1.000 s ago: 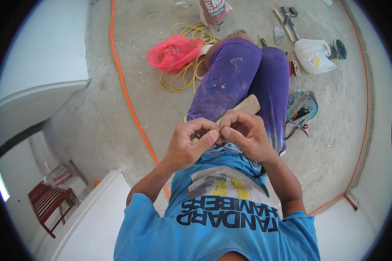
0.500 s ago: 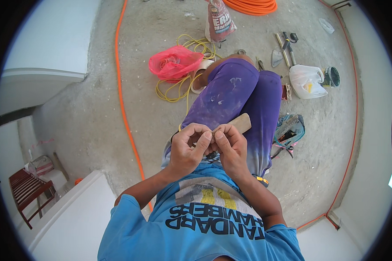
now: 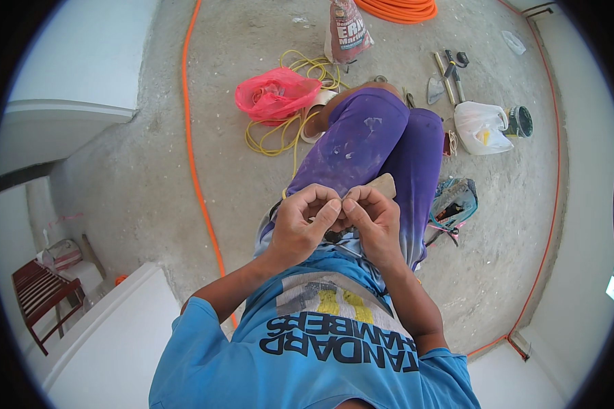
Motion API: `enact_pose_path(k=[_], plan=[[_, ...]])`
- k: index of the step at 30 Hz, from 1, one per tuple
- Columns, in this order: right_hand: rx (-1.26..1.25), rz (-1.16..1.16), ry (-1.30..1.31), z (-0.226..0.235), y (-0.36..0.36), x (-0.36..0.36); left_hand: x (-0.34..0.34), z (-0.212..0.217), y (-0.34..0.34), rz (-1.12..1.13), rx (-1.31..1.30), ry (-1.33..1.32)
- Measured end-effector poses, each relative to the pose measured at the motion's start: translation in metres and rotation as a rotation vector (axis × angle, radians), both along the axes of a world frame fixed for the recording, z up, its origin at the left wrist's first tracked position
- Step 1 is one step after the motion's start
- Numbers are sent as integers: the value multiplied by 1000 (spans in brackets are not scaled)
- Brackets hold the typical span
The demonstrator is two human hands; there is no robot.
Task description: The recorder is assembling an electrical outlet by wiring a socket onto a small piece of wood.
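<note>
Above my lap, my left hand and my right hand meet fingertip to fingertip, thumbs and forefingers pinched. Whatever they pinch is too small or too hidden to name. Just beyond the right fingers a flat tan piece lies on my thighs, partly covered by that hand. Something dark shows beneath the hands, against my clothing, but its kind is unclear. My purple-clad legs stretch forward over the concrete floor.
Ahead on the left lie a pink plastic bag and a yellow cord. A printed sack stands beyond. To the right are a white plastic bag, a dark bucket, a putty knife and a teal bag. An orange hose runs along the left.
Both hands have shifted slightly to the right, and their pinched fingertips have moved a little apart. The tan piece stays beyond the right hand.
</note>
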State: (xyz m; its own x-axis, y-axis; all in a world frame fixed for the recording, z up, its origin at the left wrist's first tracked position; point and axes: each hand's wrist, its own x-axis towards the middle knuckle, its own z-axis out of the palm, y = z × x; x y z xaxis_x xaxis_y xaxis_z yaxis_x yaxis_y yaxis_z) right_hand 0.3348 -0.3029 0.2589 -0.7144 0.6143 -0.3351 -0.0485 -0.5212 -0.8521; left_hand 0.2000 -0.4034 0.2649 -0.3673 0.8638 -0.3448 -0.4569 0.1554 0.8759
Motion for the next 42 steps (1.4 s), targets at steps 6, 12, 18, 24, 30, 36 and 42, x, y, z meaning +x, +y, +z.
enact_pose_path(k=[6, 12, 18, 24, 30, 36, 42], plan=[[-50, -48, 53, -4, -7, -5, 2, -3, 3, 6, 59, 63], [-110, -104, 93, -6, -12, -6, -1, -5, 4, 40, 17, -31], [-38, -63, 18, 0, 0, -4, -5, -3, 5, -22, 20, -48], [-92, -65, 52, -3, -8, -5, 4, -10, 4, 17, 42, -18], [-104, -79, 78, -4, -10, -6, 6, -15, 1, 84, 58, -117], [-24, -72, 17, 2, -3, -9, -3, -11, 1, -15, 63, -73], [-18, -66, -4, -4, -7, -7, 2, -13, 1, 49, 65, -169]])
